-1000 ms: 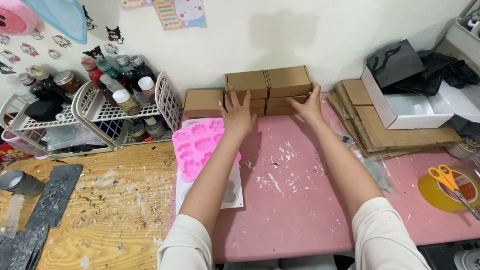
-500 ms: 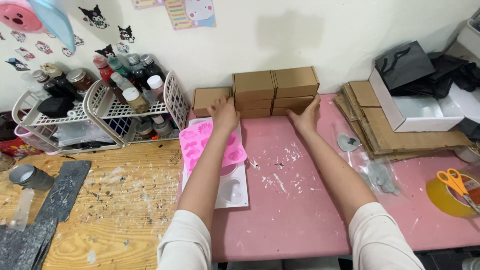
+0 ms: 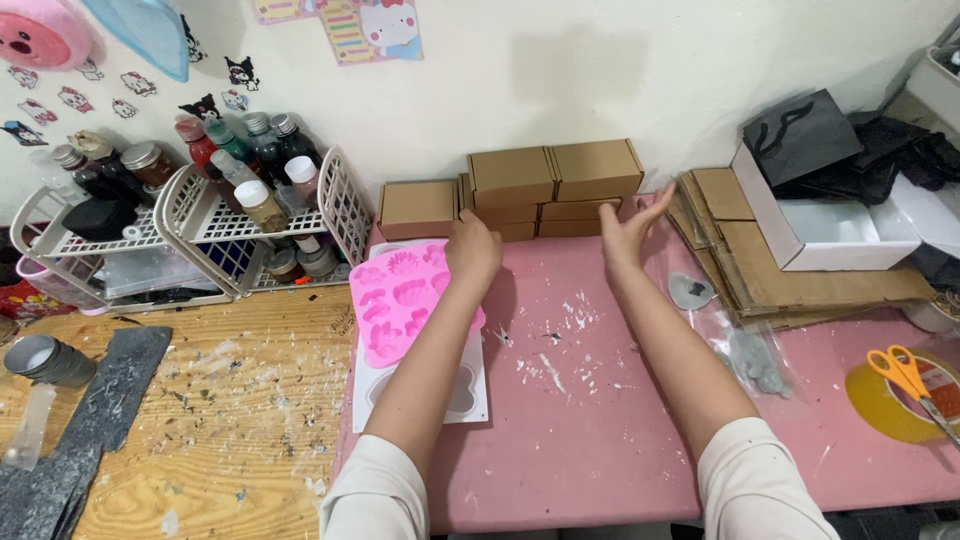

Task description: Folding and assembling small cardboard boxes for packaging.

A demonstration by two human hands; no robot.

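Several small brown cardboard boxes [image 3: 556,180] are stacked against the white wall at the back of a pink mat [image 3: 600,420]. My left hand [image 3: 472,250] hovers in front of the stack's left side, fingers curled, partly over a pink silicone mould [image 3: 400,300]. My right hand [image 3: 632,228] is open with fingers spread, its fingertips at the lower right box. Neither hand holds anything. A white mould [image 3: 465,395] lies under the pink one.
White wire baskets [image 3: 250,225] with bottles and jars stand at the left on a wooden table [image 3: 200,430]. Flattened cardboard [image 3: 790,270], a white box [image 3: 830,235] and black bags sit at the right. Orange scissors [image 3: 905,375] rest on a yellow tape roll.
Both hands have drawn back a little from the box stack toward me. The boxes have stayed in place.
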